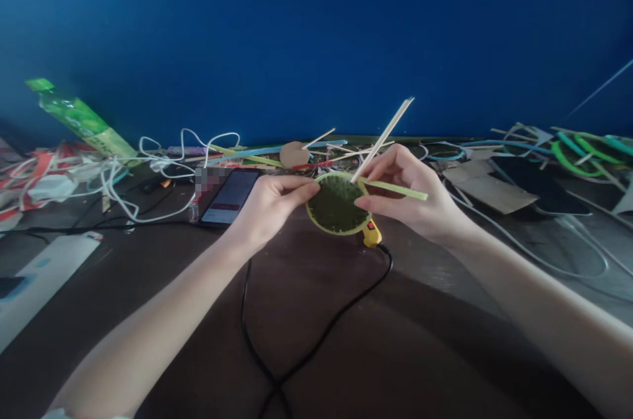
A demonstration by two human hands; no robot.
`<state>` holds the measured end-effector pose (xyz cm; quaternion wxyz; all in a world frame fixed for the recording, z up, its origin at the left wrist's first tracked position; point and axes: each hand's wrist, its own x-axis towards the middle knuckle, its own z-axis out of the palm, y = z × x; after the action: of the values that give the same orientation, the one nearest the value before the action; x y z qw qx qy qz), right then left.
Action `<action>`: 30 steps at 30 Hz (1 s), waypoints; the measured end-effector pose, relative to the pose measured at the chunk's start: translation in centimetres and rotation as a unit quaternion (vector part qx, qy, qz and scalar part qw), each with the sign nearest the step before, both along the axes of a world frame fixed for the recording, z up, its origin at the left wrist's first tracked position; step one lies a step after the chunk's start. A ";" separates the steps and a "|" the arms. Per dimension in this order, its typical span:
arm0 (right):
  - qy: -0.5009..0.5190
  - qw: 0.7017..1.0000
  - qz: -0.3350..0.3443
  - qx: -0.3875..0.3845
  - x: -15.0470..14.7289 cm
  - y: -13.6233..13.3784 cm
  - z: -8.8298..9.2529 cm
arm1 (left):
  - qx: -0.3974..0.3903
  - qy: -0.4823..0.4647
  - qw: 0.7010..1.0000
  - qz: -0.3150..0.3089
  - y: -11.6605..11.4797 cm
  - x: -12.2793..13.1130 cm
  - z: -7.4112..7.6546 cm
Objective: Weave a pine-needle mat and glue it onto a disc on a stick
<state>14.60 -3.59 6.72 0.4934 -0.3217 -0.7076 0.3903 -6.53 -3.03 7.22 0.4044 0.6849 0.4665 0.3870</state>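
A round dark green disc [339, 204] with a pale yellow-green rim is held up between both hands over the dark table. My left hand [277, 204] pinches its left edge between thumb and fingers. At the disc's right edge, my right hand [408, 188] is closed on the rim and on a yellow-green strip [398, 190] that points to the right. Pale thin sticks [383, 138] rise from the disc's upper right edge, slanting up beside the right fingers. Just below the disc is a yellow tool handle [372, 234] with a red switch and a black cord.
A green bottle [82, 119] leans at the back left near tangled white cables. A phone [230, 198] lies left of my left hand. Behind are a brown cardboard disc [295, 154] and loose strips. A power strip [44, 280] sits at left, cardboard [487, 185] at right.
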 end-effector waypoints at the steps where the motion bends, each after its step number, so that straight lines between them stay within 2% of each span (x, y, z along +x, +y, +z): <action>1: -0.005 1.000 -0.005 0.001 0.0 0.1 0.0 | -0.005 0.014 1.000 -0.006 0.0 -0.1 0.1; 4: -0.021 1.000 0.003 -0.004 0.1 0.2 -0.1 | -0.020 0.077 0.996 -0.041 -0.1 -0.4 0.8; 10: -0.065 0.991 0.085 -0.080 -0.1 0.0 0.0 | -0.026 0.155 0.981 -0.117 -0.5 -0.7 2.0; 16: -0.128 0.979 0.121 -0.102 -0.7 -0.3 0.3 | -0.022 0.229 0.958 -0.170 -0.8 -0.4 1.7; 21: -0.135 0.975 0.136 -0.111 -1.0 -0.4 0.3 | -0.026 0.261 0.948 -0.182 -1.1 -0.5 1.6; 30: -0.140 0.969 0.163 -0.119 -1.2 -0.3 0.0 | -0.043 0.249 0.947 -0.200 -1.2 -0.4 1.2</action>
<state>13.38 -3.92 6.72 0.2773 -0.3096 -0.7610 0.4981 -6.95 -4.22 8.41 0.3735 0.8207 0.4218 0.0953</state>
